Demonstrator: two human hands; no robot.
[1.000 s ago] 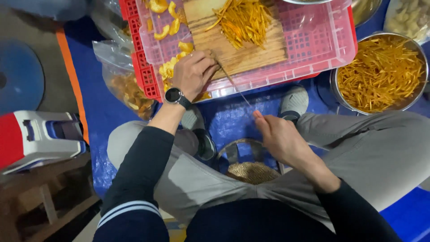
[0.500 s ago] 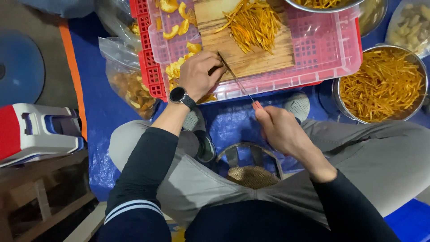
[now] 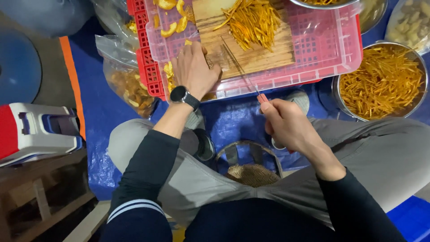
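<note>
Head view: right hand (image 3: pixel 286 125) has its fingers closed round the pink handle of a thin-bladed knife (image 3: pixel 239 69), blade lying over the wooden cutting board (image 3: pixel 251 54). Left hand (image 3: pixel 193 69), fingers curled, presses yellow peel pieces (image 3: pixel 169 71) at the board's left edge on the pink plastic crate (image 3: pixel 331 58).

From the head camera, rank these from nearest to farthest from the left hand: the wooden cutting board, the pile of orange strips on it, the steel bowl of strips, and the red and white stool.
1. wooden cutting board: directly right of the left hand, fingers at its edge.
2. pile of orange strips: up and right, on the board.
3. red and white stool: far left, lower.
4. steel bowl of strips: far right, beyond the crate.
</note>
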